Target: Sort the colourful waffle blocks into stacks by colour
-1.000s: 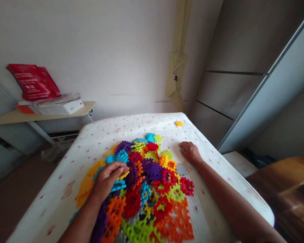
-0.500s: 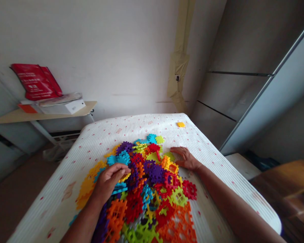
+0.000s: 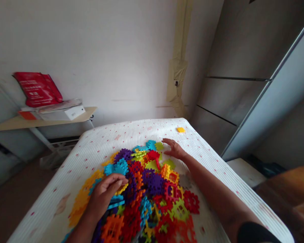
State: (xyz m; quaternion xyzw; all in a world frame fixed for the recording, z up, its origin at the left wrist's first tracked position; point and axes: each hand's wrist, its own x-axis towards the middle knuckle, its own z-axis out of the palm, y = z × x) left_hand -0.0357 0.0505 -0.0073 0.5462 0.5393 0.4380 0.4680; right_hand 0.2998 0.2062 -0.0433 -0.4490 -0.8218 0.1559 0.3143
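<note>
Fingers (image 3: 118, 180) of the left hand (image 3: 103, 195) rest open on tiles (image 3: 154, 180) heaped on the bed (image 3: 131, 130), right hand (image 3: 176, 151) open at their far edge; light, stiff plastic, likely best pinched by a rim.

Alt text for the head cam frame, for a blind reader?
Two bare hands over a heap of colourful interlocking plastic tiles on a white spotted mattress: left hand flat on the near-left tiles, right hand at the heap's far edge. A lone yellow tile lies near the far corner.
</note>
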